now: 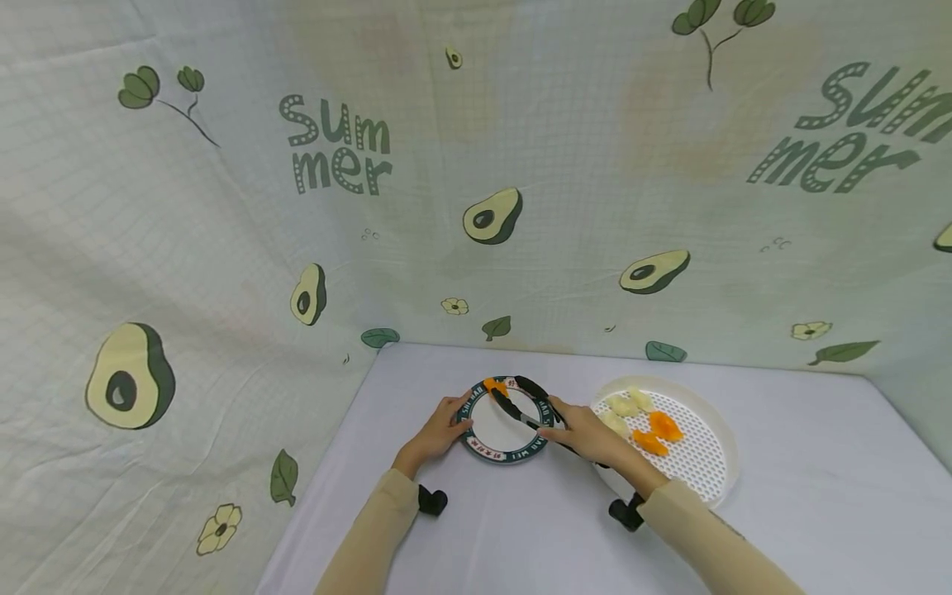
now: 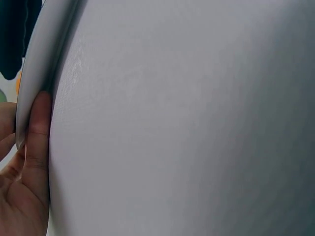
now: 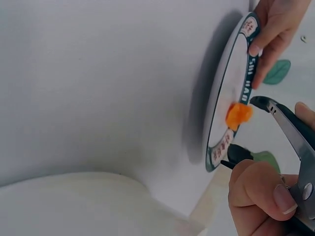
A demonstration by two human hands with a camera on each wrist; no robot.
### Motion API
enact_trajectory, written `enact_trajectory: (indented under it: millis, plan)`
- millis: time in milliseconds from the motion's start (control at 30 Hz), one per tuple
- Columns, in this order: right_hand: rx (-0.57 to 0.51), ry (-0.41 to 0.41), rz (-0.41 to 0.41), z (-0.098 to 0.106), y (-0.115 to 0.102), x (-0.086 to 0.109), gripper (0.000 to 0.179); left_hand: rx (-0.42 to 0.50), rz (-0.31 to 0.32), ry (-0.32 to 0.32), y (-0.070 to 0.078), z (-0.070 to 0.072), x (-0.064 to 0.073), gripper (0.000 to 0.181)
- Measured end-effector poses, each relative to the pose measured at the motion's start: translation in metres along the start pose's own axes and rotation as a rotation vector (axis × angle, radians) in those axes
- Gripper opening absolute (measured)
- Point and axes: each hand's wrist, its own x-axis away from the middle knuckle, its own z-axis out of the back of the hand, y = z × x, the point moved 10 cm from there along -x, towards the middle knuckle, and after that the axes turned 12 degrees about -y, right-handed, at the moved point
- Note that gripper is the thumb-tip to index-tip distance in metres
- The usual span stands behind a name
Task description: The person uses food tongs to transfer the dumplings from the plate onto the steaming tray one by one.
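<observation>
My left hand (image 1: pixel 439 431) pinches the left rim of a round white plate (image 1: pixel 498 428) with a dark green lettered border. In the left wrist view, thumb and fingers (image 2: pixel 38 142) lie on either side of that rim. My right hand (image 1: pixel 591 434) grips metal tongs (image 3: pixel 290 129) with black tips, held over the plate's far right side. The tong arms are spread apart. A piece of orange food (image 3: pixel 239 115) lies on the plate's far border, near one tong tip and with nothing clamped on it.
To the right stands a round white tray (image 1: pixel 727 446) with a perforated base. It holds several pale yellow pieces (image 1: pixel 623 406) and orange pieces (image 1: pixel 665 426). A white cloth covers the table (image 1: pixel 803 479), and a printed curtain (image 1: pixel 565 149) hangs behind and at the left.
</observation>
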Motion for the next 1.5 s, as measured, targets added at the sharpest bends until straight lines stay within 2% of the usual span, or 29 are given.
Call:
enact_trajectory:
  millis: [167,500,733,1500]
  plan:
    - [-0.029,-0.008,-0.009,-0.004,0.001,-0.007,0.076,0.010,-0.010,-0.001,0.000,0.000,-0.002,0.059]
    - [-0.012,-0.009,0.002,-0.007,0.000,-0.016,0.077,0.010,-0.010,-0.004,0.002,0.000,-0.003,0.059]
    - [-0.020,0.000,-0.026,-0.011,0.005,-0.020,0.073,0.007,-0.020,-0.004,0.003,0.000,-0.002,0.059]
    - [0.006,0.022,-0.022,-0.016,0.001,-0.022,0.068,0.017,-0.029,0.000,0.005,0.001,0.001,0.059]
